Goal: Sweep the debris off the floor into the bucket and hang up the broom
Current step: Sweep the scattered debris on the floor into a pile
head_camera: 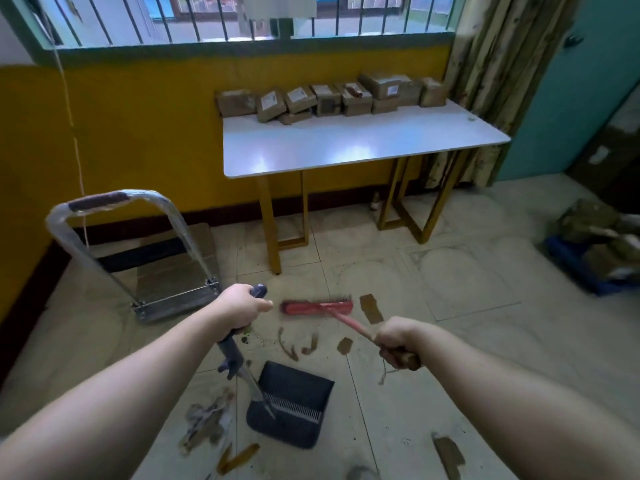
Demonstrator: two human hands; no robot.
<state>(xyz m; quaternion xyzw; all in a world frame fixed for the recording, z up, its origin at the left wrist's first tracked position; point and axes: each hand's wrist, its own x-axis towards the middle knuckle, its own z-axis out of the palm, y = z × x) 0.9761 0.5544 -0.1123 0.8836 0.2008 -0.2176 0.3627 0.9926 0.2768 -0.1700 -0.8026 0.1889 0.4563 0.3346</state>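
Gripping with the left hand (242, 308), centre-left of the frame, the top of a dark blue dustpan handle (231, 353), fingers curling fully round it; standing the dustpan (294, 410) on the tiled floor (467, 341) at lower centre, directly below that fist.

Clasping with the right hand (394, 341), centre-right, the near end of the broom (317, 307), fingers wrapping tight round the shaft; noting a frayed string dangling under the fist; resting the red broom head on the floor at frame centre, between the two hands and above the dustpan; showing some motion blur there.

Logging brown debris scraps (371, 308) just right of the broom head, more lying between head and dustpan; crumpled paper (204, 424) just left of the dustpan at lower left; one brown strip (448, 457) at lower right.

Also noting a white table (346, 143) at upper centre, brown parcels (329, 97) lining its far edge against the yellow wall; a hand trolley (138, 251) at left; a blue crate (581, 268) at the right edge.
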